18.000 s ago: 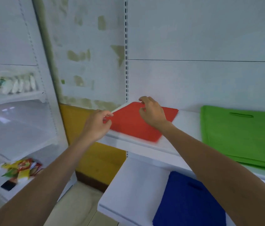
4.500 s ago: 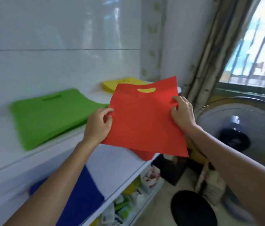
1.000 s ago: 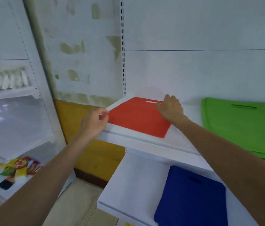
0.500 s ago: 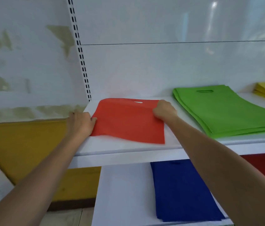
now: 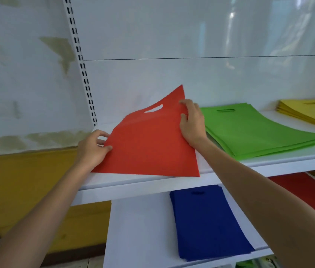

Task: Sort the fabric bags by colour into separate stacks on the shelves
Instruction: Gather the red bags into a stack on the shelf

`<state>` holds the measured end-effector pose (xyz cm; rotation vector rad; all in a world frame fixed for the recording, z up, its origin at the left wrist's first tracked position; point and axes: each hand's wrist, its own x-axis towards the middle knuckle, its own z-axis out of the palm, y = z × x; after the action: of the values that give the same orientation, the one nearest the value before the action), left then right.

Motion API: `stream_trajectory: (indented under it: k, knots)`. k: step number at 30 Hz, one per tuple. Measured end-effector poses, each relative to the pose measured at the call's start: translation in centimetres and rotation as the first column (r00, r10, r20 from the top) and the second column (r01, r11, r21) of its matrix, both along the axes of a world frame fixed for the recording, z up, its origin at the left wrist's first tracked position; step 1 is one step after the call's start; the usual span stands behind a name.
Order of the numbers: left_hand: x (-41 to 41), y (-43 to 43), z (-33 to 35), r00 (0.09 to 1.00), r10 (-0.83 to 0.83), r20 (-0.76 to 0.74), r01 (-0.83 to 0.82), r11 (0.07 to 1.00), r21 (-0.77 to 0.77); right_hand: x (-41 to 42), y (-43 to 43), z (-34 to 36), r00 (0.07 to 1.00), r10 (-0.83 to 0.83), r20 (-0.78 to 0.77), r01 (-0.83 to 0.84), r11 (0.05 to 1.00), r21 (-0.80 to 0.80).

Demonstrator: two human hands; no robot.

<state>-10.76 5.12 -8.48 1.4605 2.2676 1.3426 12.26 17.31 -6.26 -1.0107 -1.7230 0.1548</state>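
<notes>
Laid: green stack [image 5: 259,130], yellow stack [image 5: 311,113], blue stack [image 5: 207,221]; left hand [image 5: 92,149] and right hand [image 5: 192,122] pinch red bag [image 5: 148,149], tilted, not yet flat.

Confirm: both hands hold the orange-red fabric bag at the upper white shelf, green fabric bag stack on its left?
Wrong side: head view shows the green fabric bag stack right of the orange-red fabric bag. Left hand and right hand do hold it at the upper white shelf.
</notes>
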Motion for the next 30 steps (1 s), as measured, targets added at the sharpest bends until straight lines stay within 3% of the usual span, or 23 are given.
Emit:
stream_trajectory:
  k: [6,12,22,26,30]
  knots:
    - [8.6,2.2,3.0,0.991,-0.096,-0.096,0.115,0.969,0.219,10.5,-2.0,4.3,0.987,-0.141,-0.076,0.154,0.969,0.196]
    - [24.9,4.6,3.1,0.912,-0.332,-0.241,0.403,0.839,0.367,29.4,-4.9,4.1,0.900,-0.436,-0.011,0.435,0.896,0.085]
    - [53.2,4.1,-4.7,0.696,-0.687,-0.208,0.717,0.648,0.257,57.2,-13.3,-4.4,0.688,-0.721,0.076,0.723,0.674,-0.152]
    - [59.9,3.6,-9.8,0.597,-0.780,-0.186,0.802,0.575,0.161,64.2,-14.5,-8.4,0.661,-0.739,0.130,0.731,0.594,-0.335]
    - [63.3,4.5,-15.5,0.561,-0.815,-0.144,0.826,0.562,0.037,67.3,-13.4,-13.5,0.649,-0.737,0.190,0.727,0.526,-0.441]
